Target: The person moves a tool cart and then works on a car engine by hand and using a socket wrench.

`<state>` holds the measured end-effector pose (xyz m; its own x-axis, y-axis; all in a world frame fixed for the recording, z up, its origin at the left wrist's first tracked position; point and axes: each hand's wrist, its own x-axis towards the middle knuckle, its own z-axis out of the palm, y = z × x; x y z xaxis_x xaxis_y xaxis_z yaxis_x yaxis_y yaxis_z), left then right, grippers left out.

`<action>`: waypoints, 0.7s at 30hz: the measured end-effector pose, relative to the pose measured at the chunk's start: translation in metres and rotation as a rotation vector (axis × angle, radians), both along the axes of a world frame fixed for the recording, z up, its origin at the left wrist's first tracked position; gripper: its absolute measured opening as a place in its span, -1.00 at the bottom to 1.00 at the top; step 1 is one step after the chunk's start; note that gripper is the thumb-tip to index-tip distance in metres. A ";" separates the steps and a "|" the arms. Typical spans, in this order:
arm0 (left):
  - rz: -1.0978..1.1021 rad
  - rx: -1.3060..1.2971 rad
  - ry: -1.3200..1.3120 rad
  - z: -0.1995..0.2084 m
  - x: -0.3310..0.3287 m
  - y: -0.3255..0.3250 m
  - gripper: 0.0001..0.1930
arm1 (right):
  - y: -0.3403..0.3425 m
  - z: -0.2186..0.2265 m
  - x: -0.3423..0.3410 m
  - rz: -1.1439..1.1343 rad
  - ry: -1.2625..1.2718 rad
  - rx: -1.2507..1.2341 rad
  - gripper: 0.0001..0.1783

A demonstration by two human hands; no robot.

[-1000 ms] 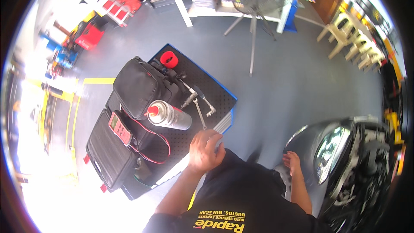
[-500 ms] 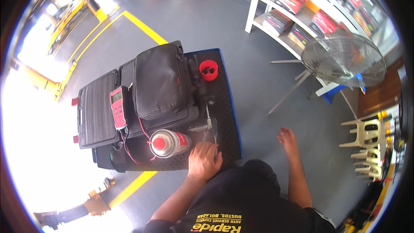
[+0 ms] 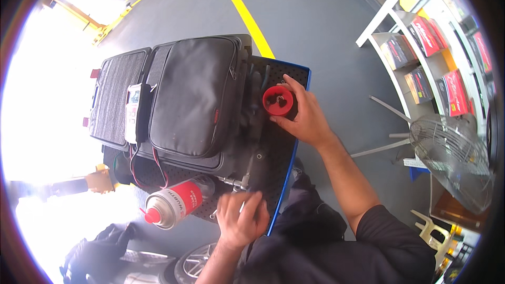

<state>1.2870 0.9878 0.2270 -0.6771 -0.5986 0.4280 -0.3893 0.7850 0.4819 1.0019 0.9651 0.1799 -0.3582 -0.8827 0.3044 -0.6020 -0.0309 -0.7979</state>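
Note:
My right hand (image 3: pixel 305 113) is wrapped round the rim of a small red cup (image 3: pixel 288 106) at the right side of the black cart top (image 3: pixel 276 147). Dark small parts and a metal piece lie inside the cup. Near the cart's front edge, my left hand (image 3: pixel 242 220) is closed with its fingers curled. A small bright sliver shows between them, too little to name. Metal tools, among them a ratchet-like piece (image 3: pixel 239 182), lie just beyond that hand. Left of it stands a red and white spray can (image 3: pixel 176 203) with a red cap.
A black zipped case (image 3: pixel 194 94) rests on a larger black case (image 3: pixel 118 94). A handheld tester (image 3: pixel 134 113) with red and black leads leans there. To the right are a stand fan (image 3: pixel 452 158), a white shelf (image 3: pixel 389 16) with boxes and a pale plastic stool (image 3: pixel 431 231). A wheel (image 3: pixel 197 263) shows below.
My right hand has moved up from the cart's right side and taken hold of the red cup. My left hand has lifted off the tools. The view has shifted.

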 end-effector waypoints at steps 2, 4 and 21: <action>0.096 0.039 -0.003 0.020 -0.046 -0.017 -0.75 | -0.003 -0.012 -0.015 0.063 -0.102 -0.060 0.07; 0.175 0.081 0.006 0.029 -0.085 -0.041 -0.78 | 0.002 -0.024 -0.018 0.103 -0.156 -0.192 0.09; 0.170 -0.081 -0.508 0.002 -0.201 -0.088 -0.96 | 0.003 -0.022 -0.063 0.398 -0.063 -0.197 0.12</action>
<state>1.0859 0.8993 0.2294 -0.7072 -0.6965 0.1212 -0.6825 0.7174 0.1400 0.9391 0.9683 0.1579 -0.0256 -0.8830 0.4686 -0.4627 -0.4051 -0.7886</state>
